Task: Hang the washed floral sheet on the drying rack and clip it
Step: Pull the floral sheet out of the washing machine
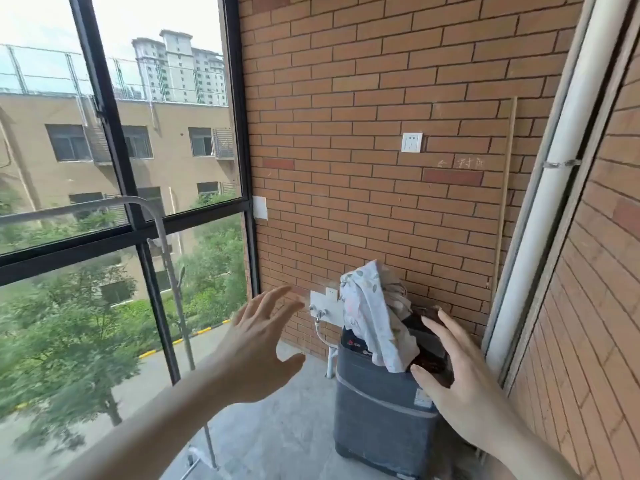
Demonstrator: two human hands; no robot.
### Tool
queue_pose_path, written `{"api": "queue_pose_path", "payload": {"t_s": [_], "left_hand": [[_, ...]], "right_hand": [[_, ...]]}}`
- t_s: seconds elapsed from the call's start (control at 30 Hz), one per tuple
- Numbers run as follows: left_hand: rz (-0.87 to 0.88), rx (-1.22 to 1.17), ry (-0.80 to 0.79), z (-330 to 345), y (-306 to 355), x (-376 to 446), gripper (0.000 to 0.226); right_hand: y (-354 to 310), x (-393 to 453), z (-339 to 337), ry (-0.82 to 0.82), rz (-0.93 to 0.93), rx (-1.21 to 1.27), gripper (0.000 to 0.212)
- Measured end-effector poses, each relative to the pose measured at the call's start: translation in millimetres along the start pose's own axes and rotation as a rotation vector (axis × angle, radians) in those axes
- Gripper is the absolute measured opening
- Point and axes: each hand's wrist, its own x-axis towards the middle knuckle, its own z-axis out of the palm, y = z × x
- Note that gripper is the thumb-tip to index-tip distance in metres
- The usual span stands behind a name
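Note:
The white floral sheet point(375, 317) is bunched up and sticks out of the top of a dark grey washing machine point(377, 417) in the brick corner. My left hand point(263, 344) hovers open in the air to the left of the sheet, fingers spread, touching nothing. My right hand point(460, 379) is open too, fingers straight, in front of the machine's right top edge, just right of the sheet. The metal drying rack point(162, 237) stands at the left by the window, its curved top bar and upright post bare.
A brick wall point(381, 133) with a socket point(411, 142) is behind the machine. A white drainpipe point(554, 188) runs down the right side. A tap and hose point(320, 318) sit left of the machine. Large windows fill the left. The floor is bare concrete.

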Motion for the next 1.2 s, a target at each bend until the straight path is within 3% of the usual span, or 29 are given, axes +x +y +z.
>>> {"api": "queue_pose_path", "payload": {"t_s": [0.37,0.77,1.0,1.2], "left_hand": [[-0.099,-0.076,-0.040,57.6,-15.9,103.9,0.078],[-0.136,-0.260,-0.101,149.1,-104.2,260.3,0.074],[-0.095,-0.366,-0.223,208.9,-146.2,359.8,0.082],[-0.078,-0.436,-0.338,268.0,-149.0,434.4,0.073]], "right_hand": [[62.8,102.7,32.4,-0.145,0.040,0.118,0.069],[140.1,227.4,116.4,-0.222,0.218,0.090,0.078],[184.8,294.6,156.0,-0.178,0.336,0.068,0.079],[222.7,331.3,179.6,-0.187,0.439,0.067,0.079]]}}
